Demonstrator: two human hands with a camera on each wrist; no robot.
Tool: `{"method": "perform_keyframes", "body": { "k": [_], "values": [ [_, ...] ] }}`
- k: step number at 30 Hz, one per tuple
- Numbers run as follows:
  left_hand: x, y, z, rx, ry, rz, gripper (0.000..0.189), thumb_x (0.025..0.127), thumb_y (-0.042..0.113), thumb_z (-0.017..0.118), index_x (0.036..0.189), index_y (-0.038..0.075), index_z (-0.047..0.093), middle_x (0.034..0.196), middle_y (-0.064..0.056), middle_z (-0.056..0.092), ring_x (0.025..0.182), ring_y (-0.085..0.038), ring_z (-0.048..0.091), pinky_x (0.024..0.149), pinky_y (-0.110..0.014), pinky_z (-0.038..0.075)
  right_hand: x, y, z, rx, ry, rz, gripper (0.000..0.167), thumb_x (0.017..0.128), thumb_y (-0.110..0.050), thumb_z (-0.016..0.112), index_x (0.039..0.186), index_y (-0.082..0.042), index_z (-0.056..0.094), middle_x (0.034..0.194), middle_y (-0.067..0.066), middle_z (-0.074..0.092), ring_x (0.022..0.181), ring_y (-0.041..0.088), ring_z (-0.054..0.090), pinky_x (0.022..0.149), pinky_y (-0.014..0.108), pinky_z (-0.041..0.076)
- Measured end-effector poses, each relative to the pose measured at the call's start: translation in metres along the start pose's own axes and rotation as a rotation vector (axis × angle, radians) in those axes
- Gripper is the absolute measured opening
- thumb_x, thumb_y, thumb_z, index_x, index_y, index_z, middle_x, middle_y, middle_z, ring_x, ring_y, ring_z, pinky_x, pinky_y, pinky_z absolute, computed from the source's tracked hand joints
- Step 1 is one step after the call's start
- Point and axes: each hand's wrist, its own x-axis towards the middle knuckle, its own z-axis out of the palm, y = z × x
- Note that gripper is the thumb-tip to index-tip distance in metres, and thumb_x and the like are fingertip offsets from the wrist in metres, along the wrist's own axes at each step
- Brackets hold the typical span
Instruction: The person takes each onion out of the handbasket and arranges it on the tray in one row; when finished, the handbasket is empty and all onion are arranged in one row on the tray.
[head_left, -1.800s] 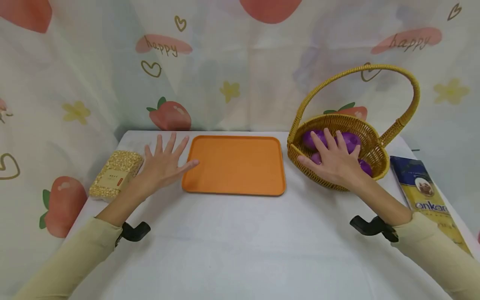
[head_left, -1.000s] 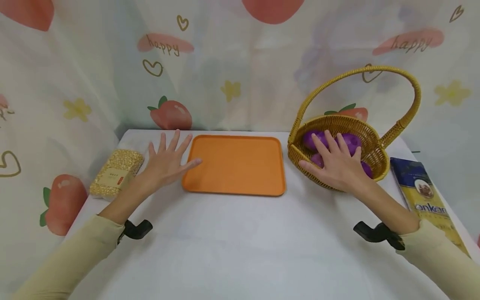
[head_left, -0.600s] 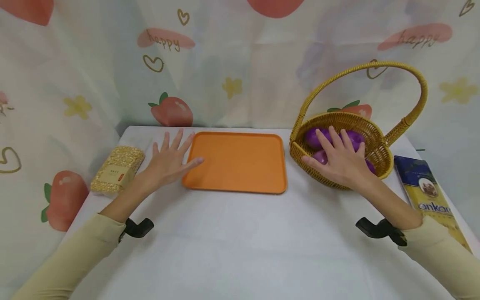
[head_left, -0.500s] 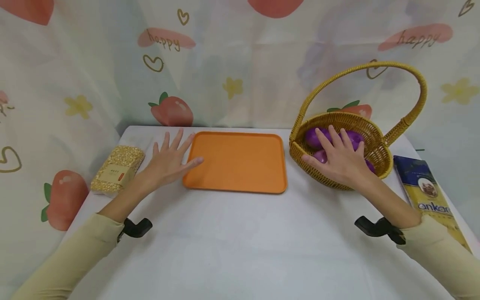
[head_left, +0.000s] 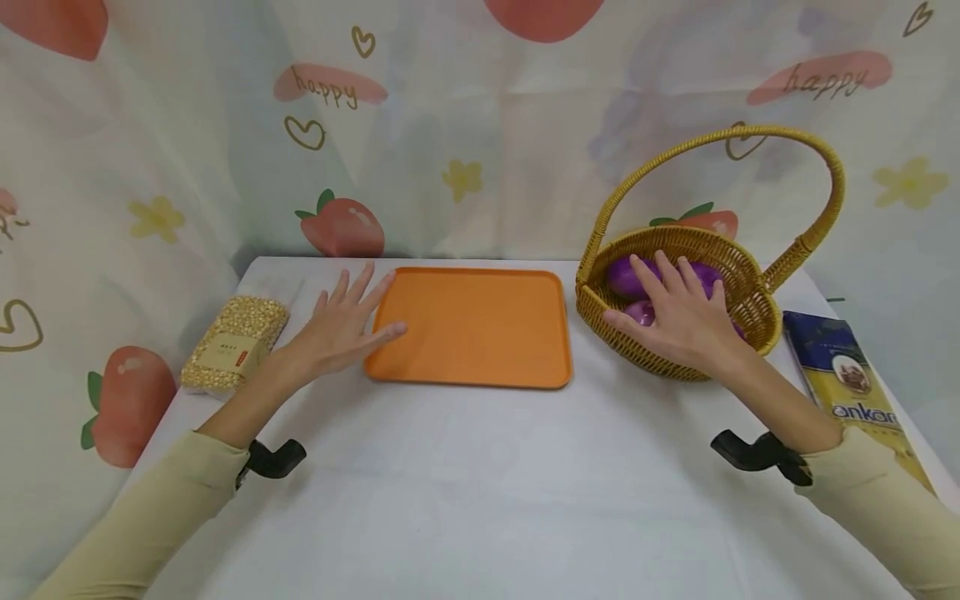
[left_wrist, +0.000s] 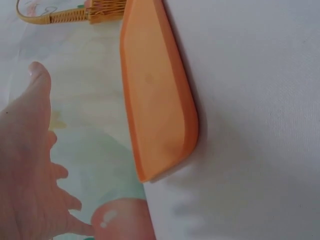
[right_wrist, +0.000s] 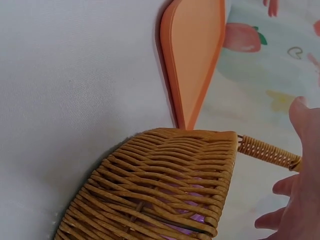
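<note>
My left hand (head_left: 341,332) is held with its fingers spread, above the table between a bag of yellow grains (head_left: 236,343) and an orange tray (head_left: 472,329). Its thumb overlaps the tray's left side in the head view; the left wrist view shows the hand apart from the tray. My right hand (head_left: 682,321) also has its fingers spread and holds nothing. It hovers over the front of a wicker basket (head_left: 742,312) with a tall arched handle. Several shiny purple objects (head_left: 628,278) lie in the basket, partly hidden by that hand; their kind is unclear.
At the right edge of the white-covered table (head_left: 480,483) lies a blue and gold packet (head_left: 855,383) lettered "ankar". A patterned curtain (head_left: 525,150) with strawberries and flowers hangs right behind the table. Black wrist mounts (head_left: 276,459) sit at both cuffs.
The left hand has turned slightly and shifted a little to the right, its fingers closer to the tray. The right hand stays nearly in place over the basket. The head view has shifted slightly.
</note>
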Motion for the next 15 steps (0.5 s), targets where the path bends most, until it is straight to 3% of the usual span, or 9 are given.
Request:
{"method": "perform_keyframes", "body": {
  "k": [15],
  "values": [
    [-0.0052, -0.0025, 0.0059, -0.057, -0.006, 0.036, 0.082, 0.094, 0.062, 0.043, 0.157, 0.024, 0.009, 0.165, -0.013, 0.004, 0.147, -0.051, 0.006, 0.109, -0.076, 0.018, 0.0006, 0.0078, 0.0026, 0.044, 0.015, -0.009, 0.091, 0.088, -0.071, 0.044, 0.157, -0.019, 0.013, 0.161, 0.025, 0.012, 0.146, 0.051, 0.009, 0.109, 0.078, 0.002]
  ]
}}
